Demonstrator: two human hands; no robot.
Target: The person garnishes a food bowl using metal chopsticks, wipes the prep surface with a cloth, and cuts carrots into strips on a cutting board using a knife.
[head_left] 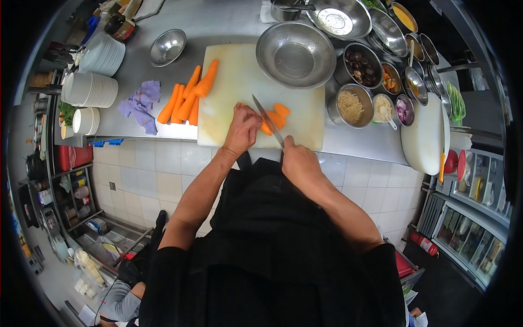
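My right hand (299, 162) grips the handle of a kitchen knife (266, 116) near the front edge of the white cutting board (229, 87). The blade points away and to the left across the board. Just right of the blade lie orange carrot slices (279, 115). On the blade's left side is a carrot piece (265, 128), with the curled fingers of my left hand (243, 129) closed against it; the fingertips are partly hidden. Several whole peeled carrots (187, 100) lie at the board's left, one (207, 79) resting over its edge.
A large steel bowl (296, 54) sits at the board's back right. Bowls of pale strips (350, 106), dark pieces (362, 68) and chopped purple onion (404, 110) stand to the right. Left are a purple cloth (141, 105), a small steel bowl (168, 48) and stacked white bowls (91, 90).
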